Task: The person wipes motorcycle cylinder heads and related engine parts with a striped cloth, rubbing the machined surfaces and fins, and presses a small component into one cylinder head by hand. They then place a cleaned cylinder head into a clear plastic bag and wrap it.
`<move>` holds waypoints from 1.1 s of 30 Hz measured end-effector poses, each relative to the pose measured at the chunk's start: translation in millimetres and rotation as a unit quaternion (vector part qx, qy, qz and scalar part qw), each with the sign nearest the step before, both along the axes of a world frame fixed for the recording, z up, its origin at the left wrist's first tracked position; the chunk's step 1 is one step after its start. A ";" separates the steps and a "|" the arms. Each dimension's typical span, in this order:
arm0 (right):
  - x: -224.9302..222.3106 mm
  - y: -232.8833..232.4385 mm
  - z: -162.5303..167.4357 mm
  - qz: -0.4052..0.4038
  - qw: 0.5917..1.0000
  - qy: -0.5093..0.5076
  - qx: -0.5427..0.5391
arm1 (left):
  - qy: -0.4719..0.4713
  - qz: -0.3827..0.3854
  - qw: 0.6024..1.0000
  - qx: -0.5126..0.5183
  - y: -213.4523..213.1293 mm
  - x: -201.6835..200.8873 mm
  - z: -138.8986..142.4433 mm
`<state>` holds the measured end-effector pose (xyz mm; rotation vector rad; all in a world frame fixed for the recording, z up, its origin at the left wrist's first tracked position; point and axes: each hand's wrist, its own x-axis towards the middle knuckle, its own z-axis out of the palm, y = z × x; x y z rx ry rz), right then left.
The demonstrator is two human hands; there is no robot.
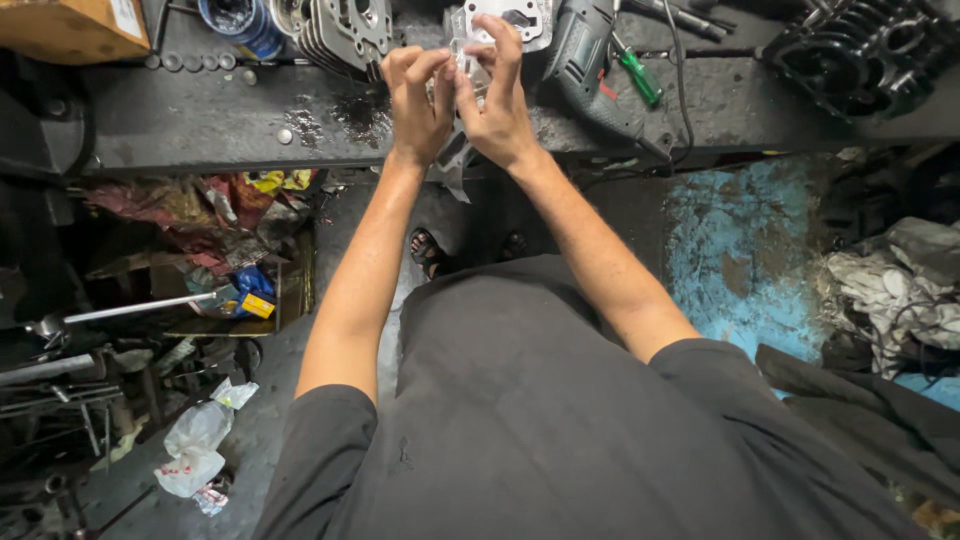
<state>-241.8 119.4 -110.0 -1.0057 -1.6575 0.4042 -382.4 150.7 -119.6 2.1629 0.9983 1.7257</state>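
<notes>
My left hand and my right hand are raised together over the front edge of a dark, oily workbench. Between their fingertips both pinch a clear plastic bag that hangs down past the bench edge. What the bag holds cannot be made out. Just beyond my fingers lies a pale flat gasket, and a finned metal cylinder part stands to its left.
A power drill and a green-handled screwdriver lie right of my hands. A black engine casing sits far right, a cardboard box far left. Rags, tools and scrap crowd the floor; a blue patch lies right.
</notes>
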 end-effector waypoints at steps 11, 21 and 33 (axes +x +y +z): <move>0.6 3.0 -1.1 0.089 0.992 0.090 0.018 | 0.059 -0.113 0.992 -0.003 14.9 -5.5 16.4; 12.2 3.1 21.3 0.066 0.982 -0.165 0.061 | -0.080 -0.060 0.995 0.015 3.3 1.9 5.3; 6.1 5.4 9.1 -0.075 0.986 -0.098 0.111 | 0.016 -0.005 1.000 0.025 -0.8 -2.4 12.0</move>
